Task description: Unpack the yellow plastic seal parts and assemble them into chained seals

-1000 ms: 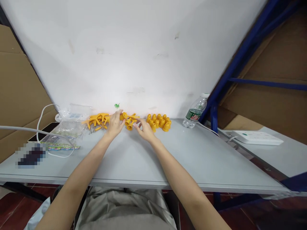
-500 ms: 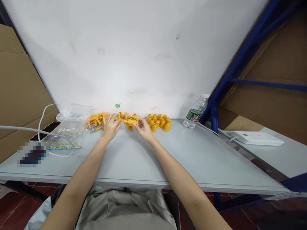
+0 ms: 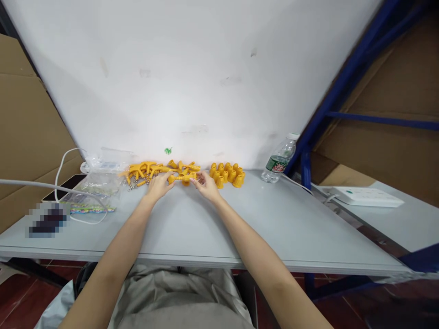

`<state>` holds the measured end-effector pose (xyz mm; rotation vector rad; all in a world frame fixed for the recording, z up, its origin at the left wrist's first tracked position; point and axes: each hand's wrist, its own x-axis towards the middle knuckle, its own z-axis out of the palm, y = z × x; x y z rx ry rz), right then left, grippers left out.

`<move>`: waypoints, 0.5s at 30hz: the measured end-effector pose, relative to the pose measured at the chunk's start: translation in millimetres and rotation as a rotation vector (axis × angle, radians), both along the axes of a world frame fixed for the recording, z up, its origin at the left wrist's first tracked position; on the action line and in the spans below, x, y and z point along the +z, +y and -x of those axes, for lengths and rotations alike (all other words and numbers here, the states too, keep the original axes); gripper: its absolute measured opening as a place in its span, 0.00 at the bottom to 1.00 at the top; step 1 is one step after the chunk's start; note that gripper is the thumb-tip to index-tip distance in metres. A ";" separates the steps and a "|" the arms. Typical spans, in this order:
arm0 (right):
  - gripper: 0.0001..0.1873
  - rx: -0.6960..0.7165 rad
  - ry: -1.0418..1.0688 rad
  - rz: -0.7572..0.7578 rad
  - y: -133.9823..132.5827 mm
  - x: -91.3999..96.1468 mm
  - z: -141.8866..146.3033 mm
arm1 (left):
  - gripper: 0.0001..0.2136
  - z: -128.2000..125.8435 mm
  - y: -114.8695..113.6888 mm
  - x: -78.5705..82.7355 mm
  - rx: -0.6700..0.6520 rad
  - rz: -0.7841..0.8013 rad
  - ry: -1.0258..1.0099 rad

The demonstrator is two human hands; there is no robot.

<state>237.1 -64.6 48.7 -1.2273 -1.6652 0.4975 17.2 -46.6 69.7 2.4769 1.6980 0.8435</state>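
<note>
Between my hands is a yellow ribbed plastic piece with a wider right end, lying roughly level just above the table. My left hand pinches its left end. My right hand grips the wider end with thumb and fingers. Branched yellow plastic parts, some with small metal chains, lie in a heap behind and left of my left hand. More yellow pieces rest just beyond the held one. Several yellow cone-shaped cups stand grouped to the right of my right hand.
A plastic water bottle leans to the right, near the blue frame. Clear plastic bags, a phone and a white cable are on the left. The white wall panel closes off the back; a power strip sits far right.
My left hand has moved slightly down and toward me, uncovering yellow parts behind it. The held piece's left end has dropped a little; my right hand has barely moved.
</note>
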 end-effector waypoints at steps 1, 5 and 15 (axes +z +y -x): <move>0.25 0.006 -0.024 -0.009 -0.9 0.9 0.0 | 0.19 0.2 0.3 0.0 0.000 -0.002 -0.008; 0.23 0.046 -0.146 -0.094 -4.3 6.0 -1.6 | 0.18 1.6 4.0 -1.9 -0.030 -0.031 -0.070; 0.21 0.065 -0.458 -0.260 -1.6 5.8 -15.0 | 0.17 4.3 8.0 -3.8 -0.131 0.164 -0.195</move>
